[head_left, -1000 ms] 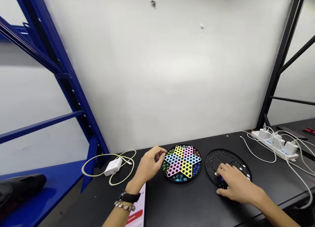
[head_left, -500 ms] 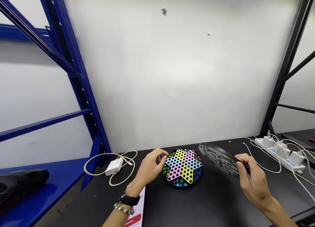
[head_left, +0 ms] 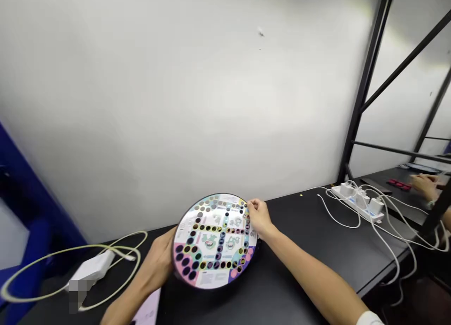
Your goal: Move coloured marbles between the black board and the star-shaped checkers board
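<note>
A round game board lid [head_left: 215,240] with a printed pastel track and many dark holes stands tilted toward me on the black table [head_left: 310,240]. My right hand [head_left: 259,217] pinches its upper right rim. My left hand [head_left: 160,261] sits at the lid's left edge, mostly behind it; its fingers are hidden. The star-patterned marble board lies out of sight behind or under the lid.
A white charger [head_left: 93,268] with a looped pale cable [head_left: 52,268] lies at the left. A white power strip [head_left: 359,203] with plugs and trailing cords sits at the right. Another person's hand [head_left: 424,186] rests on the far right table. Black rack posts rise at right.
My right hand lifted the perforated round lid from the table's right, flipped it and brought it over the star board; the printed side now faces me. The view swung right.
</note>
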